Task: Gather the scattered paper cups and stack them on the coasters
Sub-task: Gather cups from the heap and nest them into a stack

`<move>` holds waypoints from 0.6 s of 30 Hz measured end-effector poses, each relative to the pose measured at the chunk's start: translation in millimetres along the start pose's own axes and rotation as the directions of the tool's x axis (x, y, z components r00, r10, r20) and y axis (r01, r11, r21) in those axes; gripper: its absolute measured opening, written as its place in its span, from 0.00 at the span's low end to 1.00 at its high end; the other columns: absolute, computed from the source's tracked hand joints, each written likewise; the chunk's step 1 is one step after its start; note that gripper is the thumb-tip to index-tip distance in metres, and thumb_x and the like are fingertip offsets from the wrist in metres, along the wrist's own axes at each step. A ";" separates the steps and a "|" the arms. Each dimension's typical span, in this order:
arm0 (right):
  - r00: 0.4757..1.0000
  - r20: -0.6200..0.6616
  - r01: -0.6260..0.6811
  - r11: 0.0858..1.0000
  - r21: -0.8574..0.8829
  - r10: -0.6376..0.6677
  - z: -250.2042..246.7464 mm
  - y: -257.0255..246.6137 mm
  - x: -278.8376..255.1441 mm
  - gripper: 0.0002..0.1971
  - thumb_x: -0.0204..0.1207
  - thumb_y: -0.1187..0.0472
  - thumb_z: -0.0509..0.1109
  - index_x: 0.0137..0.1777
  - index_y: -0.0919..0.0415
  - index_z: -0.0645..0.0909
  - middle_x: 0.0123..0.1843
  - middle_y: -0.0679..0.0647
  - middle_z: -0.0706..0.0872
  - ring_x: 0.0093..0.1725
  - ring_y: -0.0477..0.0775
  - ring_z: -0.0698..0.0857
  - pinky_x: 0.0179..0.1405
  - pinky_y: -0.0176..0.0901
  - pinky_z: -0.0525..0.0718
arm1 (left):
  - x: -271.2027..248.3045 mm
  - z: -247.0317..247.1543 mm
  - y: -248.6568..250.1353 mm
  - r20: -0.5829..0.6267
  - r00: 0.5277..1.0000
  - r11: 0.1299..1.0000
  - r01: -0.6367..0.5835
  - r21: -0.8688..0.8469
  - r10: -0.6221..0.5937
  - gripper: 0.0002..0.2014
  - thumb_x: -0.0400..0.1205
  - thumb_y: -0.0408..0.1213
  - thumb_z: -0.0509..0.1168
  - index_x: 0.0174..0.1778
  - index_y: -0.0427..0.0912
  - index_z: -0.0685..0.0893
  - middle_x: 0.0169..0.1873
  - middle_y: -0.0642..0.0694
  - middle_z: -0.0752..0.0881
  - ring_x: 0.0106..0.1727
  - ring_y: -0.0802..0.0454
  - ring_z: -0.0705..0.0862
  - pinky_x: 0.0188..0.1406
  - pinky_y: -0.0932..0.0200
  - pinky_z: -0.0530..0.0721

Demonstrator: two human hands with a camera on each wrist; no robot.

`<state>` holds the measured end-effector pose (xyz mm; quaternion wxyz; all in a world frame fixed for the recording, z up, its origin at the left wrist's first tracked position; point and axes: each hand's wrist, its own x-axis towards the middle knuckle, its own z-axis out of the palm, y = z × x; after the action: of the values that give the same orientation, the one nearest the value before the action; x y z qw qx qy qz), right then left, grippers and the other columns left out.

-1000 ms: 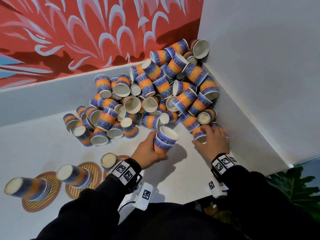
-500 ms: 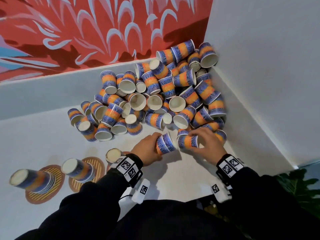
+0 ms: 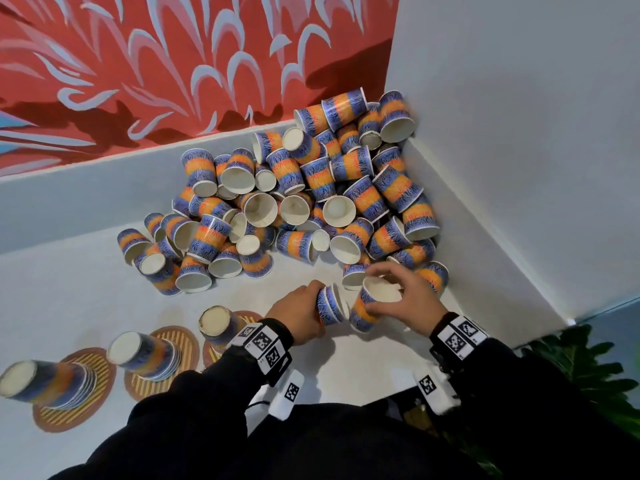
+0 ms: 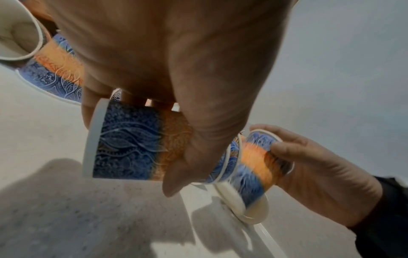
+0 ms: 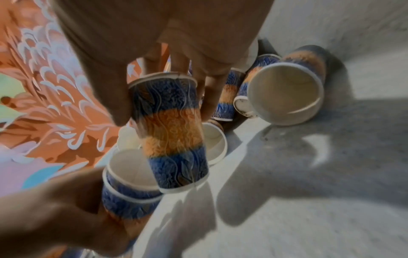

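Observation:
A heap of blue-and-orange paper cups [image 3: 311, 188] fills the corner of the white surface. My left hand [image 3: 298, 315] grips a short nested stack of cups [image 3: 329, 306] lying on its side, mouth toward the right; the same nested stack [image 4: 132, 139] shows in the left wrist view. My right hand [image 3: 403, 299] grips a single cup [image 3: 372, 303] by its rim, its base almost at the stack's mouth; that single cup [image 5: 172, 132] is near upright in the right wrist view. Three striped round coasters [image 3: 72, 407] at lower left each carry an upside-down cup stack [image 3: 145, 355].
Grey walls meet at the corner behind the heap [image 3: 408, 140], with a red mural [image 3: 173, 64] above the back wall. A green plant [image 3: 581, 368] stands off the surface at lower right. Loose cups [image 5: 284, 94] lie just beyond my right hand.
My right hand picked a cup out of the heap and brought it leftward to the mouth of the stack in my left hand. The left hand tipped its stack onto its side.

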<state>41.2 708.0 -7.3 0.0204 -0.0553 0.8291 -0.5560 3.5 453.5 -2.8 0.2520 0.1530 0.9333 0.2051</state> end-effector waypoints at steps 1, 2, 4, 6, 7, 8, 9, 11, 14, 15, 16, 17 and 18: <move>0.999 -0.051 0.015 1.000 0.017 -0.014 -2.6 -2.9 1.1 0.28 0.64 0.61 0.90 0.63 0.46 0.85 0.61 0.38 0.89 0.64 0.44 0.86 0.64 0.42 0.82 | 0.3 -0.3 0.3 0.008 1.000 1.000 0.005 -0.003 -0.005 0.36 0.69 0.40 0.82 0.72 0.49 0.73 0.63 0.42 0.85 0.63 0.38 0.86 0.62 0.41 0.86; 0.995 -0.100 0.029 0.999 0.046 -0.024 -4.9 -7.1 2.6 0.28 0.64 0.62 0.90 0.63 0.47 0.85 0.61 0.37 0.89 0.64 0.45 0.86 0.64 0.42 0.82 | 0.3 -0.4 0.6 0.017 1.000 1.000 -0.002 -0.018 0.002 0.36 0.69 0.39 0.82 0.73 0.48 0.74 0.63 0.42 0.86 0.62 0.39 0.86 0.60 0.43 0.86; 0.986 -0.160 0.073 0.992 0.101 -0.056 -6.2 -14.1 6.7 0.28 0.64 0.64 0.91 0.61 0.45 0.85 0.60 0.39 0.89 0.63 0.49 0.87 0.67 0.44 0.83 | -0.2 1.3 2.3 0.038 0.998 0.996 -0.038 -0.077 0.041 0.36 0.71 0.37 0.81 0.73 0.46 0.74 0.59 0.43 0.87 0.55 0.42 0.86 0.51 0.51 0.84; 0.988 -0.137 0.088 0.990 0.107 -0.073 -2.0 -20.2 8.2 0.29 0.64 0.64 0.91 0.62 0.45 0.85 0.61 0.43 0.89 0.63 0.48 0.87 0.67 0.42 0.84 | -1.7 3.3 8.0 0.044 0.996 0.986 -0.067 -0.154 0.075 0.35 0.72 0.35 0.81 0.73 0.46 0.73 0.53 0.46 0.86 0.44 0.47 0.84 0.41 0.56 0.80; 0.995 -0.083 0.069 0.990 0.124 -0.059 1.3 -22.7 7.2 0.30 0.64 0.63 0.91 0.63 0.47 0.85 0.62 0.45 0.89 0.64 0.48 0.87 0.67 0.41 0.84 | -2.2 4.1 11.1 0.036 0.996 0.977 -0.073 -0.199 0.082 0.35 0.71 0.35 0.81 0.73 0.47 0.73 0.51 0.47 0.86 0.41 0.49 0.84 0.40 0.56 0.81; 0.999 -0.014 0.034 0.988 0.154 -0.032 4.6 -24.7 5.0 0.31 0.64 0.62 0.91 0.66 0.49 0.84 0.64 0.46 0.89 0.66 0.47 0.87 0.68 0.41 0.84 | -2.8 4.5 13.9 0.022 0.996 0.967 -0.076 -0.243 0.084 0.36 0.71 0.35 0.82 0.73 0.49 0.73 0.50 0.48 0.87 0.41 0.50 0.85 0.41 0.53 0.85; 0.999 0.039 0.009 0.987 0.162 -0.015 5.6 -23.0 2.6 0.33 0.65 0.61 0.91 0.69 0.49 0.83 0.67 0.44 0.88 0.69 0.46 0.86 0.71 0.42 0.83 | -3.2 4.7 15.8 0.008 0.997 0.958 -0.077 -0.277 0.083 0.37 0.70 0.35 0.82 0.72 0.50 0.73 0.50 0.48 0.88 0.42 0.50 0.86 0.43 0.50 0.88; 1.000 0.031 -0.003 0.992 0.125 -0.001 -1.2 -16.0 -0.8 0.30 0.72 0.57 0.86 0.73 0.44 0.81 0.72 0.38 0.85 0.75 0.42 0.82 0.75 0.43 0.79 | -4.1 3.9 16.4 -0.009 0.996 0.943 -0.082 -0.322 0.084 0.37 0.68 0.35 0.83 0.71 0.52 0.74 0.48 0.49 0.89 0.42 0.49 0.89 0.43 0.47 0.92; 0.989 -0.140 0.018 0.981 -0.191 -0.046 -31.4 17.0 3.6 0.23 0.77 0.61 0.76 0.71 0.44 0.82 0.68 0.41 0.86 0.68 0.51 0.85 0.70 0.55 0.83 | -5.9 1.6 10.4 -0.023 0.997 0.924 -0.073 -0.375 0.070 0.35 0.69 0.33 0.82 0.69 0.51 0.74 0.47 0.49 0.89 0.40 0.49 0.90 0.33 0.56 0.91; 0.989 -0.130 0.010 0.907 -0.420 -0.071 -43.2 29.9 6.1 0.23 0.76 0.63 0.75 0.70 0.44 0.82 0.68 0.44 0.86 0.66 0.56 0.84 0.69 0.57 0.82 | -7.0 0.9 8.4 -0.030 0.998 0.915 -0.063 -0.398 0.056 0.33 0.70 0.32 0.82 0.67 0.51 0.74 0.46 0.48 0.89 0.38 0.49 0.90 0.31 0.58 0.90; 0.996 -0.082 -0.019 0.784 -0.621 -0.042 -51.4 41.4 8.2 0.25 0.75 0.64 0.76 0.70 0.42 0.82 0.70 0.46 0.86 0.68 0.60 0.83 0.72 0.57 0.79 | -7.9 0.0 6.7 -0.040 0.998 0.904 -0.055 -0.425 0.042 0.33 0.70 0.31 0.81 0.67 0.51 0.74 0.44 0.47 0.89 0.35 0.49 0.90 0.30 0.59 0.89; 0.999 -0.021 -0.038 0.669 -0.742 0.034 -56.3 50.6 9.0 0.29 0.74 0.67 0.76 0.73 0.41 0.81 0.75 0.47 0.83 0.74 0.63 0.79 0.76 0.56 0.75 | -8.8 -0.8 5.3 -0.050 0.998 0.890 -0.049 -0.452 0.030 0.33 0.70 0.30 0.81 0.67 0.51 0.75 0.43 0.46 0.89 0.32 0.50 0.89 0.30 0.59 0.89; 0.993 0.037 -0.036 0.591 -0.806 0.111 -57.9 56.7 8.5 0.35 0.71 0.70 0.76 0.76 0.41 0.79 0.80 0.48 0.79 0.79 0.64 0.74 0.81 0.55 0.70 | -9.7 -1.7 4.0 -0.058 0.998 0.877 -0.047 -0.478 0.022 0.33 0.70 0.30 0.81 0.67 0.51 0.75 0.43 0.45 0.90 0.30 0.52 0.88 0.29 0.58 0.88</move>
<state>23.3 781.6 -37.5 0.0507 -0.0472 0.9905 -0.1191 11.4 452.7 4.3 0.2545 0.0973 0.8569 0.4375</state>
